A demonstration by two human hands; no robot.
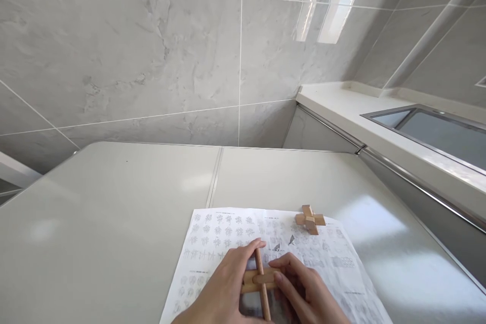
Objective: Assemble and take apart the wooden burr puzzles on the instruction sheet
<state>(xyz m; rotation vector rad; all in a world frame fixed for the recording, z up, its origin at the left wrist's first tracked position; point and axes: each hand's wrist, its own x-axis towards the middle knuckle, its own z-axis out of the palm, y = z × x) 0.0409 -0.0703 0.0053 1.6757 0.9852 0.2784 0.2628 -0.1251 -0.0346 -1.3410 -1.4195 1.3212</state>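
Note:
Low in the head view, both hands are closed around a wooden interlocking puzzle [249, 279] made of light blocks with a darker round stick [263, 293] crossing it lengthwise. My left hand [224, 283] grips its left side, with the index finger by the stick's far end and the thumb at its near end. My right hand [304, 283] pinches the right end of the blocks between thumb and fingers. Under them lies a printed paper sheet [235, 235] with rows of small diagrams. A second, cross-shaped wooden puzzle [310, 219] rests at the sheet's far right.
The pale table [114, 223] has a seam [214, 177] running away from me. Behind it rises a grey tiled wall [152, 50]. To the right stands a white counter [330, 98] with a sink [436, 129] set into it.

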